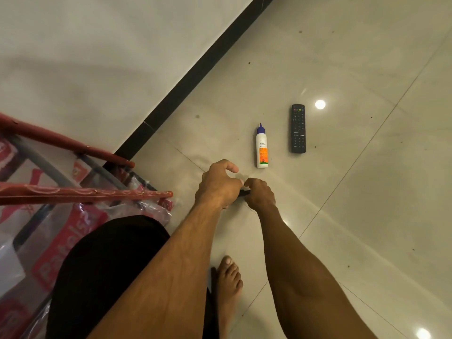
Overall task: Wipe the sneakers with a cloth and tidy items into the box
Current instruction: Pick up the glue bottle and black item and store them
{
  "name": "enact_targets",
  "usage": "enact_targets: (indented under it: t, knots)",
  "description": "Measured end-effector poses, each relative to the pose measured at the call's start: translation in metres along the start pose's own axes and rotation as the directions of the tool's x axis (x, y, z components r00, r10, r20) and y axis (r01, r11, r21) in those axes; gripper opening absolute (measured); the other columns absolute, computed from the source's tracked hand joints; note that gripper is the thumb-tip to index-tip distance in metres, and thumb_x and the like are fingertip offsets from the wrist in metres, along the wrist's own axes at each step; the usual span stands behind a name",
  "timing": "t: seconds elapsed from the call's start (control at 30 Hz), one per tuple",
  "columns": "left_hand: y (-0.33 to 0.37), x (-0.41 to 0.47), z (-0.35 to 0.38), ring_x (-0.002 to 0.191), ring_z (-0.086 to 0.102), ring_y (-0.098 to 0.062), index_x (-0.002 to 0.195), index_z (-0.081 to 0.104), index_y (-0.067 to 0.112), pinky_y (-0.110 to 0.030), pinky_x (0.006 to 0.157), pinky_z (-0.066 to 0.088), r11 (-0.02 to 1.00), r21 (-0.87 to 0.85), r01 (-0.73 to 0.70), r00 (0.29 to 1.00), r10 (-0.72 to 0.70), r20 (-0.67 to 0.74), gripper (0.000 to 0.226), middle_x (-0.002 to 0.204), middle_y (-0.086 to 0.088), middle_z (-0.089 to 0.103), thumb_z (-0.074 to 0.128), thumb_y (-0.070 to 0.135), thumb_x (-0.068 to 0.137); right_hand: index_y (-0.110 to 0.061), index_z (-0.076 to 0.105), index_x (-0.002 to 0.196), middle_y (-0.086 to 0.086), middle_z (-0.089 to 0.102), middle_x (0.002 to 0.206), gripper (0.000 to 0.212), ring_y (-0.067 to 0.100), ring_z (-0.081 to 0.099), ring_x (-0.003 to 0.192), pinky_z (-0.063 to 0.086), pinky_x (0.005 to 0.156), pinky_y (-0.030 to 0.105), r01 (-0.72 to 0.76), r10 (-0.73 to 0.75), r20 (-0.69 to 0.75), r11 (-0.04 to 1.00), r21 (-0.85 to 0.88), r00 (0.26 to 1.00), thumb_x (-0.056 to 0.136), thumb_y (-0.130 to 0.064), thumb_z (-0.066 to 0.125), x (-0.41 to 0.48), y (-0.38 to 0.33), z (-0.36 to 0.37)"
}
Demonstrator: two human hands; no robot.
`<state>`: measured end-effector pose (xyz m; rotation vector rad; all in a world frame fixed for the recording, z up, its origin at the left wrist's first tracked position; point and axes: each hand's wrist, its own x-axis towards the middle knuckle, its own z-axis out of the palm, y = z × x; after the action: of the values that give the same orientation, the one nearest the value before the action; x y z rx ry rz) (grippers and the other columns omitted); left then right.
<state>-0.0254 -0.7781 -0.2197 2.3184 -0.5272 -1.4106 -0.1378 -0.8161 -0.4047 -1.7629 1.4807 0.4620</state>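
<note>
Pale, glossy floor tiles (367, 216) fill the right side. A black skirting strip (195, 77) cuts diagonally from twelve o'clock down toward nine, with the cream wall (73, 45) behind it.

At the centre, low over the floor, a small dark object (244, 192) shows as a sliver between the two hands. The right hand (260, 195) has its fingers curled down around one end of it. The left hand (217, 189) sits just beside, touching the right at the fingertips. Its fingers are bent and its forefinger arches up, but I cannot tell whether it actually grips the object, because the knuckles hide that.

At one o'clock from the hands, near but apart, a white bottle with a blue cap (262, 148) lies flat, nozzle pointing away. A black remote (298, 129) lies parallel to it, a little farther out on the same bearing, and the two do not touch.

From two round to five o'clock the tile runs to the picture's edge, carrying only dark specks, grout lines and two lamp reflections.

At nine o'clock a clear plastic bag with red trim (61, 140) stands against the skirting, red-and-white printed packaging visible through its side. Its near corner is close to the left forearm.

At six o'clock a bare foot (228, 285) is planted between the forearms, and a knee in black fabric (105, 265) is at seven.
</note>
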Motion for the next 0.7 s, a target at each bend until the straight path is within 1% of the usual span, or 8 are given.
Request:
enact_targets:
  t: [0.17, 0.23, 0.33, 0.43, 0.5, 0.57, 0.63, 0.7]
  knots:
    - [-0.002, 0.001, 0.001, 0.097, 0.064, -0.027, 0.111, 0.058, 0.027, -0.043, 0.083, 0.057, 1.0, -0.003, 0.02, 1.0, -0.02, -0.006, 0.029, 0.112, -0.011, 0.062, 0.064, 0.011, 0.088, -0.016, 0.054, 0.133, 0.01, 0.057, 0.126, 0.045, 0.029, 0.06, 0.11, 0.049, 0.088, 0.036, 0.002, -0.004, -0.032, 0.999, -0.052, 0.999, 0.09, -0.001, 0.06, 0.001, 0.005, 0.018]
    - [-0.004, 0.0, -0.001, 0.093, 0.065, -0.027, 0.108, 0.058, 0.028, -0.044, 0.083, 0.057, 1.0, -0.008, 0.029, 1.0, -0.029, -0.008, 0.026, 0.11, -0.011, 0.062, 0.064, 0.014, 0.087, -0.015, 0.056, 0.131, 0.011, 0.057, 0.126, 0.043, 0.03, 0.059, 0.111, 0.048, 0.09, 0.037, -0.009, 0.007, -0.042, 0.999, -0.05, 0.999, 0.091, 0.002, 0.053, 0.001, 0.012, 0.023]
    - [-0.005, 0.001, -0.005, 0.088, 0.066, -0.026, 0.104, 0.058, 0.029, -0.044, 0.08, 0.057, 0.999, -0.015, 0.037, 0.999, -0.037, -0.021, 0.024, 0.107, -0.01, 0.062, 0.063, 0.016, 0.085, -0.012, 0.057, 0.129, 0.012, 0.057, 0.123, 0.041, 0.031, 0.059, 0.109, 0.048, 0.089, 0.038, -0.014, 0.011, -0.057, 0.999, -0.049, 0.998, 0.092, 0.004, 0.05, 0.001, 0.016, 0.026]
    - [-0.005, 0.002, -0.005, 0.088, 0.066, -0.026, 0.107, 0.058, 0.027, -0.043, 0.079, 0.058, 0.999, -0.022, 0.034, 0.999, -0.035, -0.03, 0.025, 0.105, -0.009, 0.063, 0.062, 0.013, 0.087, -0.011, 0.059, 0.13, 0.014, 0.058, 0.124, 0.039, 0.032, 0.059, 0.11, 0.047, 0.092, 0.037, 0.022, -0.02, -0.045, 0.998, 0.059, 0.999, 0.093, 0.001, 0.053, 0.005, 0.017, 0.019]
    - [-0.004, 0.002, -0.005, 0.09, 0.065, -0.025, 0.109, 0.058, 0.025, -0.042, 0.079, 0.058, 0.999, -0.028, 0.037, 0.999, -0.038, -0.025, 0.027, 0.105, -0.009, 0.063, 0.061, 0.009, 0.088, -0.008, 0.061, 0.128, 0.016, 0.063, 0.12, 0.036, 0.03, 0.061, 0.105, 0.048, 0.089, 0.034, 0.027, -0.027, -0.006, 0.979, 0.201, 1.0, 0.093, -0.005, 0.057, 0.011, 0.018, 0.007]
    - [-0.003, 0.002, -0.006, 0.09, 0.065, -0.025, 0.11, 0.058, 0.025, -0.04, 0.076, 0.058, 0.999, -0.027, 0.039, 0.999, -0.04, -0.03, 0.031, 0.107, -0.01, 0.063, 0.061, 0.004, 0.087, -0.005, 0.064, 0.124, 0.018, 0.069, 0.105, 0.033, 0.026, 0.065, 0.087, 0.054, 0.082, 0.034, 0.026, -0.053, 0.08, 0.95, 0.31, 0.995, 0.092, -0.009, 0.061, 0.016, 0.02, -0.013]
    - [-0.003, 0.002, -0.007, 0.093, 0.064, -0.026, 0.113, 0.058, 0.024, -0.033, 0.066, 0.055, 1.0, -0.017, 0.024, 0.999, -0.025, -0.033, 0.037, 0.112, -0.011, 0.061, 0.061, -0.001, 0.086, 0.001, 0.064, 0.121, 0.023, 0.069, 0.099, 0.031, 0.021, 0.065, 0.076, 0.059, 0.075, 0.03, 0.048, -0.132, 0.196, 0.924, 0.381, 0.972, 0.09, -0.002, 0.062, 0.015, 0.018, -0.04]
    - [-0.002, 0.0, -0.009, 0.098, 0.06, -0.023, 0.119, 0.057, 0.024, -0.025, 0.062, 0.049, 1.0, 0.025, -0.011, 0.999, 0.012, -0.038, 0.042, 0.119, -0.01, 0.058, 0.061, -0.003, 0.086, 0.002, 0.064, 0.12, 0.025, 0.068, 0.104, 0.033, 0.021, 0.066, 0.077, 0.059, 0.067, 0.021, 0.086, -0.222, 0.294, 0.907, 0.412, 0.93, 0.088, 0.006, 0.062, 0.009, 0.012, -0.067]
